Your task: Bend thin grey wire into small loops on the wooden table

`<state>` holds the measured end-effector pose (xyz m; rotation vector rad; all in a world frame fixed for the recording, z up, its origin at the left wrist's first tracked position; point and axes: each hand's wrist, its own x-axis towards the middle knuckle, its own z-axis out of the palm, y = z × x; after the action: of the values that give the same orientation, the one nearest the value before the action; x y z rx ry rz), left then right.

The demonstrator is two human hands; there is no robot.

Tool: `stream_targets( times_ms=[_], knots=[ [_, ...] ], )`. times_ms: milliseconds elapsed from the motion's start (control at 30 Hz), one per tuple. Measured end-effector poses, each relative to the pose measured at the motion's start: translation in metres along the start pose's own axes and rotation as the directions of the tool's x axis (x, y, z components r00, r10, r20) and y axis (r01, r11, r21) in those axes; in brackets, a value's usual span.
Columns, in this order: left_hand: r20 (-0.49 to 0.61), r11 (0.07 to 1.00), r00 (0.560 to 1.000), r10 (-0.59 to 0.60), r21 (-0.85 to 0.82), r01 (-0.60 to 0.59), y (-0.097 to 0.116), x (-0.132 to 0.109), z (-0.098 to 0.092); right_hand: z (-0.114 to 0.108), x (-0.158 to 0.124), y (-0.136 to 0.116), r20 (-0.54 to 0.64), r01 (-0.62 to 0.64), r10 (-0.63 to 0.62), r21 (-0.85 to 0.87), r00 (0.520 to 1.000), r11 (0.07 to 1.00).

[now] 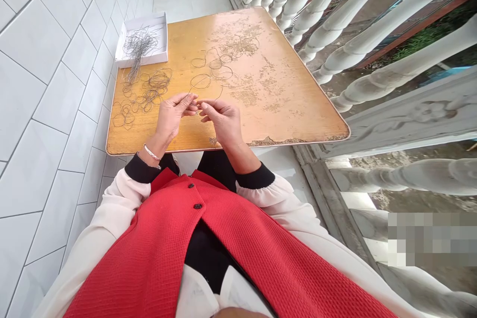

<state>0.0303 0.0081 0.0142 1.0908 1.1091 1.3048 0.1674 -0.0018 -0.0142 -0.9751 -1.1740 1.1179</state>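
Both my hands hover over the near part of a worn wooden table (pixel 290 109). My left hand (pixel 172 114) and my right hand (pixel 219 119) meet fingertip to fingertip, pinching a thin wire bent into a loop (pixel 201 82) that reaches away from the fingers. A pile of finished wire loops (pixel 145 94) lies just left of my left hand. Another group of wire loops (pixel 227 54) lies beyond my hands near the table's middle.
A shallow white box (pixel 122 42) with a bundle of straight wires (pixel 137 47) sits at the table's far left corner. A white tiled wall runs along the left. A white balustrade (pixel 335 15) borders the right side.
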Motion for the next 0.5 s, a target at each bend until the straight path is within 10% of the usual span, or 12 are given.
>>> stream_targets(
  times_ms=[500],
  knots=[
    [-0.002,0.997,1.000,-0.014,0.073,0.014,-0.002,-0.013,-0.003,-0.002,0.005,-0.003,-0.080,-0.063,0.066,0.046,0.995,0.997]
  ],
)
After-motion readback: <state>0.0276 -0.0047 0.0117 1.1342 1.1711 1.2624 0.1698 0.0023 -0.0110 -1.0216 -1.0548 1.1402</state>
